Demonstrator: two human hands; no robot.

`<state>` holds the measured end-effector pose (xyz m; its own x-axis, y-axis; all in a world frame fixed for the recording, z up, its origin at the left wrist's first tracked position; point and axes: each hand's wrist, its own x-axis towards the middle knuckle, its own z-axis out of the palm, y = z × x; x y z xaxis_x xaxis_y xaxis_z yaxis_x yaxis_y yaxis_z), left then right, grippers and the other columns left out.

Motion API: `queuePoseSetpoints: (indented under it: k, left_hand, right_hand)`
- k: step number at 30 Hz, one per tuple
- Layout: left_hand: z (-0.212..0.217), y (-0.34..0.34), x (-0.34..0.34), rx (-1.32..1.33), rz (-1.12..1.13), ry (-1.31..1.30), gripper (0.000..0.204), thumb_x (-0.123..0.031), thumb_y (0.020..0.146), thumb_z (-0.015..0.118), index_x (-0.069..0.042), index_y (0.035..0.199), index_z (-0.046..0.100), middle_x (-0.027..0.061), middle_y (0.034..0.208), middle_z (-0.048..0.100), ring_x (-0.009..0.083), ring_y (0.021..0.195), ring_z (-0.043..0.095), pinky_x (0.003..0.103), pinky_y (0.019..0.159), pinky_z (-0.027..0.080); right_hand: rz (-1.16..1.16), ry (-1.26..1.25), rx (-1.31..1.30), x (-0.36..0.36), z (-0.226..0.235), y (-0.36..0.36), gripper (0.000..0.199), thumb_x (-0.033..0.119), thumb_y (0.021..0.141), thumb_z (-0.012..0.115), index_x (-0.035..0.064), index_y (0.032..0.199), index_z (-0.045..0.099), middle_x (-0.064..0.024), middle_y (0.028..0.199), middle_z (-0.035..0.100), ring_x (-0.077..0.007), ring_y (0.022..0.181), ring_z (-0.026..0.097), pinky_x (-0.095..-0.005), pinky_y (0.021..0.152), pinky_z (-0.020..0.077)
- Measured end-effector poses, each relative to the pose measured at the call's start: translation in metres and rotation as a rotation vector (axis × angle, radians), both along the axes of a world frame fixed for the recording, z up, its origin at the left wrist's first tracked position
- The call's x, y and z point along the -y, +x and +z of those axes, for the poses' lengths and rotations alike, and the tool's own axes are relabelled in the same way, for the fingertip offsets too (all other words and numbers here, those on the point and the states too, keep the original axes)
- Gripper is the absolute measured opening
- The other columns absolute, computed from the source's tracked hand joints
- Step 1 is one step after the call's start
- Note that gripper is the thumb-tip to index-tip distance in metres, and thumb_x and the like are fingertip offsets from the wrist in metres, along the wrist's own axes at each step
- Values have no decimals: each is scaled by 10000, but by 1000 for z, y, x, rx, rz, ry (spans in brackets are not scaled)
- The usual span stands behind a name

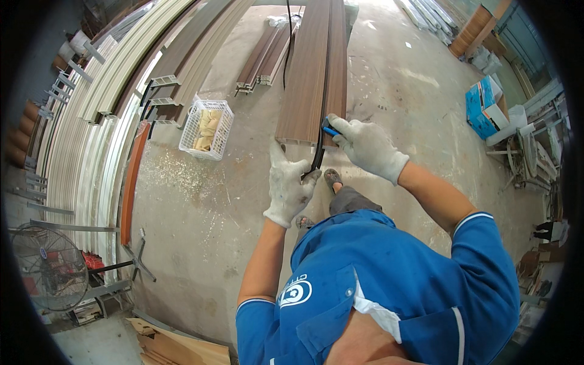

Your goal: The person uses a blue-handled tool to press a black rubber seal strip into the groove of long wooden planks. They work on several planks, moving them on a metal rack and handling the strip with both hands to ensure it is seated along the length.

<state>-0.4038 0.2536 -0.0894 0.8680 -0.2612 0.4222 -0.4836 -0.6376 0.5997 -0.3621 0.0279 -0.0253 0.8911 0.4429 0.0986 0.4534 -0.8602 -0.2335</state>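
A black flexible strip [319,149] runs along the groove of a long wood-grain brown profile [303,91] and hangs past its near end. My left hand [288,190], in a white work glove, pinches the loose end of this strip just below the profile. My gloved right hand [368,148] is closed around a small blue-and-black hand tool [330,129], held against the strip at the profile's near end. Most of the tool is covered by my fingers, so its exact kind is not clear.
A white plastic basket [188,129] with yellowish pieces stands on the floor to the left. Stacked brown profiles [210,45] and cream profiles [131,58] lie beyond it. At far left is a fan [52,267]; at right, a blue carton [482,109]. Cardboard [176,347] lies at lower left.
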Motion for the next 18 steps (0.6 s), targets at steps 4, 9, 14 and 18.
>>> queuePoseSetpoints:
  k: [4, 9, 14, 18]
  left_hand:
    - [4, -3, 0, -39, 4, -57, 176, -180, 790, 826, -26, 758, 746, 212, 649, 526, 461, 919, 594, 573, 1124, 339]
    - [15, -5, 5, -149, 63, -279, 344, -343, 902, 769, -4, 952, 788, 228, 667, 594, 496, 1095, 588, 549, 1202, 328]
    - [11, -2, 32, -55, 252, -216, 387, -370, 925, 744, 2, 1024, 792, 464, 1253, 565, 558, 1323, 471, 550, 1133, 378]
    - [1, 1, 46, 46, 359, -125, 318, -312, 937, 738, 2, 962, 783, 468, 1255, 517, 532, 1282, 483, 560, 1106, 376]
  right_hand:
    - [-21, 71, 29, -7, 0, -15, 451, 191, 987, 673, 83, 1415, 578, -192, 852, 681, -370, 744, 703, -483, 654, 548]
    - [-22, 45, 44, -6, -2, -16, 453, 192, 985, 675, 80, 1414, 578, -180, 862, 685, -372, 758, 703, -477, 669, 558]
    - [3, 2, 28, -4, -3, -12, 477, 264, 1006, 652, 82, 1433, 541, -192, 927, 708, -358, 804, 734, -470, 703, 586]
    - [5, 13, 51, -5, -4, -14, 493, 266, 1009, 648, 82, 1452, 534, -187, 920, 709, -352, 812, 733, -468, 705, 584]
